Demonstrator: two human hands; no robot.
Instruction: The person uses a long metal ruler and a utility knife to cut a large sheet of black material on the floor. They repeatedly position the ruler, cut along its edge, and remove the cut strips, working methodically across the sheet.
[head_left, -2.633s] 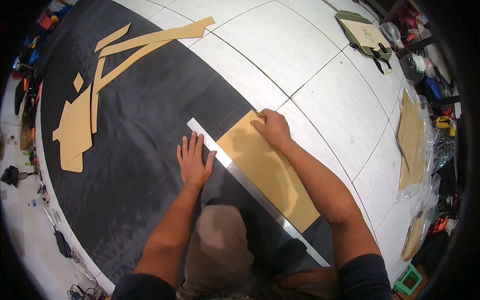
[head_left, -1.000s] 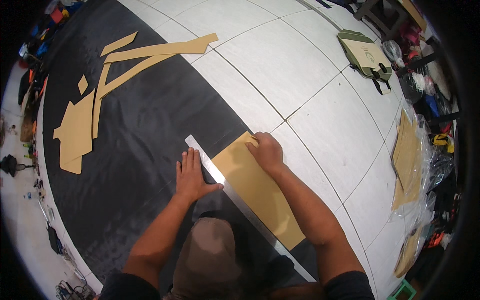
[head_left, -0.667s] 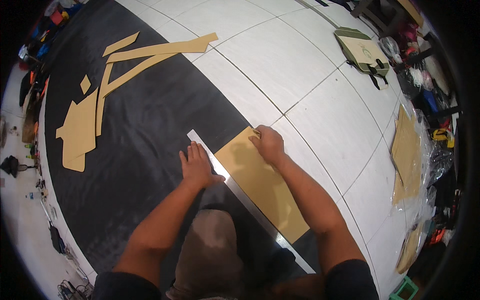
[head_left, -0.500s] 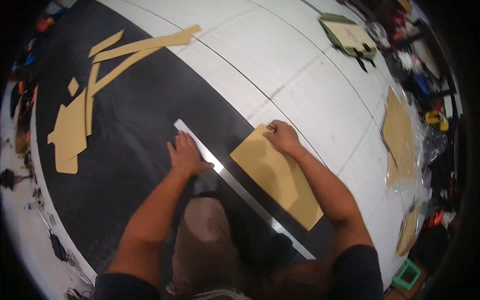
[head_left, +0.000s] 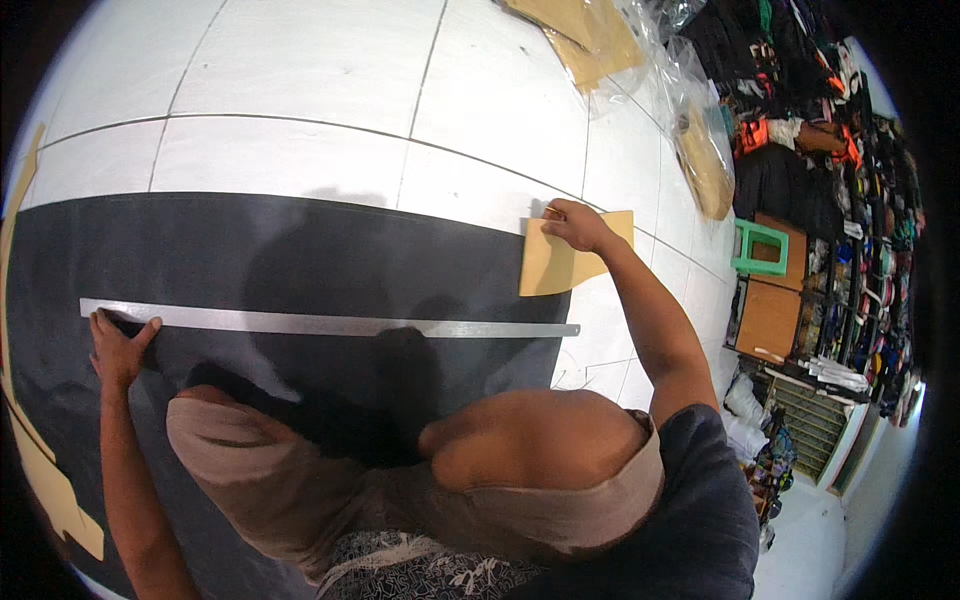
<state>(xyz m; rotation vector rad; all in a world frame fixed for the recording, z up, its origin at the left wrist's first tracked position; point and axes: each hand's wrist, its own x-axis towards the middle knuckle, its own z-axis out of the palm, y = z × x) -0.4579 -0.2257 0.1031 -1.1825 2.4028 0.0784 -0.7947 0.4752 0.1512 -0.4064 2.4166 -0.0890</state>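
Note:
A long metal ruler (head_left: 270, 322) lies across a dark sheet (head_left: 200, 240) in front of my knees. At the ruler's left end my left hand (head_left: 118, 350) rests with fingers and thumb spread, the tips at its near edge. To the right, past the sheet's far right corner, my right hand (head_left: 577, 226) has its fingers closed on the top of a tan cardboard piece (head_left: 552, 268). This piece overlaps the sheet's right edge and the white floor. A small thin thing sticks out by the right fingertips, too small to name.
More tan cut pieces (head_left: 45, 480) lie along the left rim. Beyond the sheet is white tiled floor (head_left: 300, 80), with plastic-wrapped tan sheets (head_left: 590, 45) at the top. A green stool (head_left: 762, 248) and crowded shelves (head_left: 870, 250) stand at the right.
The view has swung toward the right. My right hand and the cardboard piece have moved from beside the ruler toward its right end. My left hand stays near the ruler's left end.

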